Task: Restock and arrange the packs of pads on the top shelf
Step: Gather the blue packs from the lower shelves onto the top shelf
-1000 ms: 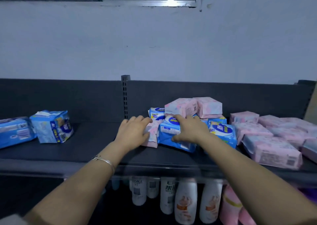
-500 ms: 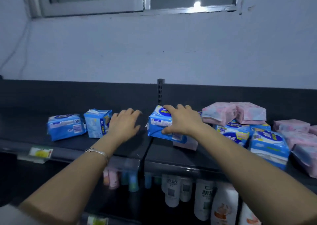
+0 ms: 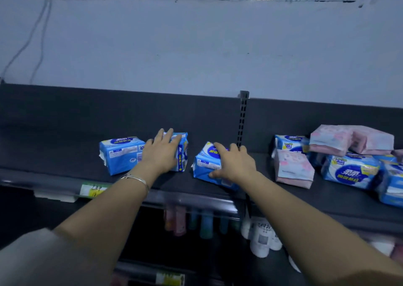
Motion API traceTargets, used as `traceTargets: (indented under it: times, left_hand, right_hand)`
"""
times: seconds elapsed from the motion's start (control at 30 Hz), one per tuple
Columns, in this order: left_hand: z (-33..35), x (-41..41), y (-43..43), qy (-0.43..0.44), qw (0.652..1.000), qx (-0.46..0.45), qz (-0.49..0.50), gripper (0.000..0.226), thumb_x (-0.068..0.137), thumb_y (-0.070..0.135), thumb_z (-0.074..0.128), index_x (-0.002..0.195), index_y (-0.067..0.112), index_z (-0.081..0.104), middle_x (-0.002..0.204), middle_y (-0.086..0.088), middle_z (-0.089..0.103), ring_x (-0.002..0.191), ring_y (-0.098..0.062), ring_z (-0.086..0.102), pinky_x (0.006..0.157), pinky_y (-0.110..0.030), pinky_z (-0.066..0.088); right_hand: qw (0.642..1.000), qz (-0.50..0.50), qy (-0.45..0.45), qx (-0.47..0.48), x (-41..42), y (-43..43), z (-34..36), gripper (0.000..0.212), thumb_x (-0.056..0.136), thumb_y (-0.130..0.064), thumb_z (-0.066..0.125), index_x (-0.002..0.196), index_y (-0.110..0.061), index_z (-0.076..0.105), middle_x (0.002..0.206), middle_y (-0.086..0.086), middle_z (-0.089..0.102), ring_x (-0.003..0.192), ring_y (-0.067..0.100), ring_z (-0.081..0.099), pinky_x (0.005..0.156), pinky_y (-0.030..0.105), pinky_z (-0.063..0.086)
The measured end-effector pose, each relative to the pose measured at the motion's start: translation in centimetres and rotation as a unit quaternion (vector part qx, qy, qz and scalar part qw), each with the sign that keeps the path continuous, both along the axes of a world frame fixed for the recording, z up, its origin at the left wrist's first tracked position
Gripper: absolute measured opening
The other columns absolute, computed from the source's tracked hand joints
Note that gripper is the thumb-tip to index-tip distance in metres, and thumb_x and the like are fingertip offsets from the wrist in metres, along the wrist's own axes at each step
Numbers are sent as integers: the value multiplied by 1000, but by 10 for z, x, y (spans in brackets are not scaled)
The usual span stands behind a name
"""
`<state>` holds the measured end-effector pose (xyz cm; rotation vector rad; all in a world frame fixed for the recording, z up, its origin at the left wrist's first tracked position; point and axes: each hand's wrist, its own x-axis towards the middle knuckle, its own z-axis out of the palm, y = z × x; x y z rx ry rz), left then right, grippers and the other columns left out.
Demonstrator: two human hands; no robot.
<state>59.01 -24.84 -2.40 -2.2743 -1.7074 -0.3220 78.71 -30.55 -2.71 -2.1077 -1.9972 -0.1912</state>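
Now right hand (image 3: 235,166), clamped on blue pack (image 3: 203,166), has slid it left along shelf (image 3: 65,155) front; left hand (image 3: 160,152) lies flat on neighbour pack (image 3: 182,152); row grows.

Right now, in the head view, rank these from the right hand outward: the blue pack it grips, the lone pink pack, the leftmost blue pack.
1. Gripped blue pack: directly under the right hand.
2. Lone pink pack: to the right, past the shelf upright.
3. Leftmost blue pack: far left on the shelf.
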Motion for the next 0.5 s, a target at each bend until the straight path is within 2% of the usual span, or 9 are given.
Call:
traceTargets:
  times: [0.1,0.17,0.27,0.37,0.43,0.5]
  left_hand:
    - [-4,0,13,3,1000,-17,4,75,94,29,51,151,26,2,160,-1,-6,146,-28,-6,115,-46,16]
    - [-7,4,19,-27,999,-31,10,79,93,26,53,151,28,-1,159,0,4,145,-29,0,111,-50,22]
    - [-3,12,22,-81,996,-33,22,88,88,23,62,151,25,1,145,-1,25,134,-31,19,92,-45,42]
    - [4,15,18,-47,997,-42,39,89,80,33,71,148,26,13,134,-2,29,125,-29,25,80,-38,43]
    - [3,15,13,-29,998,-44,44,83,77,36,72,143,30,23,132,-2,28,124,-28,25,82,-40,42]
    - [-3,16,8,-9,998,-33,51,82,77,37,72,142,33,23,142,-4,18,131,-30,18,93,-50,38]
  right_hand:
    - [999,-10,-13,-31,-6,9,-5,95,74,-58,70,148,-36,14,138,9,33,130,35,28,94,43,42]
    - [998,-10,-19,-59,-5,17,-2,94,75,-57,69,147,-34,15,139,10,32,131,35,27,95,44,42]
    - [997,-6,-21,-80,-4,23,0,93,75,-57,70,147,-33,17,141,10,31,133,37,25,96,46,42]
    - [997,1,-11,-79,-4,24,-2,93,74,-56,71,147,-32,17,142,11,30,134,38,23,96,46,42]
    - [997,7,-3,-83,-3,22,-4,95,74,-56,71,147,-31,16,141,11,30,134,38,23,97,46,42]
    - [996,12,4,-91,-2,18,-5,97,74,-53,70,148,-31,12,140,13,30,132,38,23,96,45,41]
